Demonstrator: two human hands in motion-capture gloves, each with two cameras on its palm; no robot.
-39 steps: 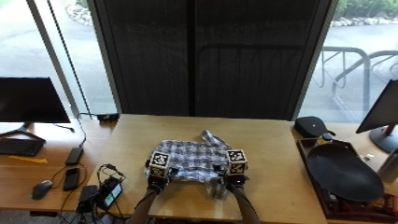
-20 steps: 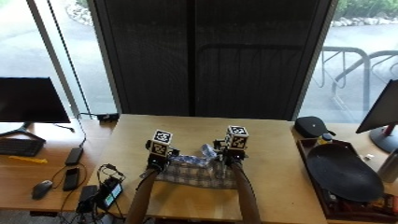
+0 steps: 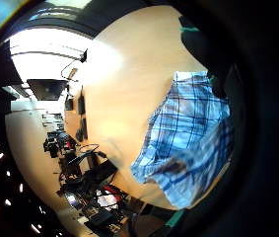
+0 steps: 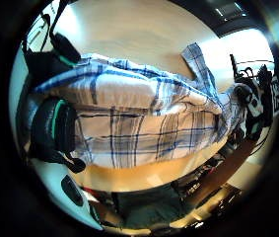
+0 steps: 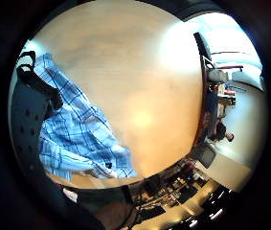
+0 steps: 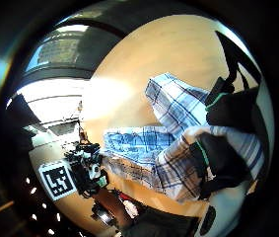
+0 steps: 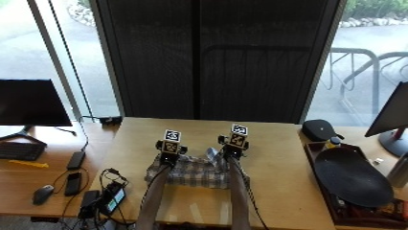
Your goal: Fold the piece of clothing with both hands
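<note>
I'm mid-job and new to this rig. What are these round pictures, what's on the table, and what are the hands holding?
No robot here: a person works in black gloves. The outside view looks down from behind their head. The four round pictures come from cameras on the palms, two per hand. On the wooden table lies a blue and white plaid shirt. The left hand and the right hand each reach to its far edge. The thumb side palm views show gloved fingers curled round the cloth, so both hands appear to hold it.
</note>
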